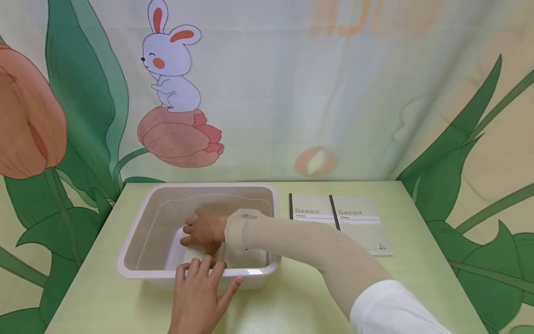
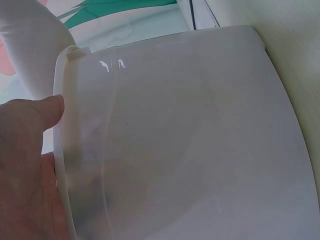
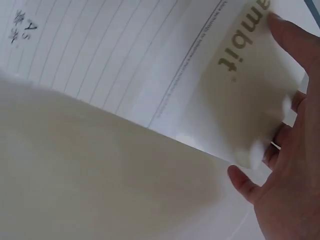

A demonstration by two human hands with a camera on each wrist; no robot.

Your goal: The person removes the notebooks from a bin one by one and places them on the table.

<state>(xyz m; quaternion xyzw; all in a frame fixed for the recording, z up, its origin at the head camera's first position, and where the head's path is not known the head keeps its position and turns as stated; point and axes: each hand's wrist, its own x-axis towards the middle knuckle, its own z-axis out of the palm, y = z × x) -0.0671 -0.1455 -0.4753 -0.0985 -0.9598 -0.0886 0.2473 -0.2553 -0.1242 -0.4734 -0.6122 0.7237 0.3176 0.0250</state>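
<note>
A pale plastic basin (image 1: 146, 273) stands on the table. My left hand (image 1: 198, 290) holds its front rim, fingers hooked over the edge and thumb on the outer wall, as the left wrist view also shows with the thumb (image 2: 52, 111) at the rim. My right hand (image 1: 204, 229) reaches down inside the basin. In the right wrist view it grips the end of a white notebook (image 3: 145, 65) printed "Gambit", the thumb (image 3: 295, 42) on the cover and several fingers (image 3: 282, 136) partly hidden at its edge. Handwriting shows on the cover.
Two more Gambit notebooks with dark spines, one on the left (image 1: 310, 204) and one on the right (image 1: 363, 232), lie side by side right of the basin. The right forearm sleeve (image 1: 292, 236) crosses over them. A printed curtain (image 1: 267, 116) hangs behind the table (image 1: 300, 301).
</note>
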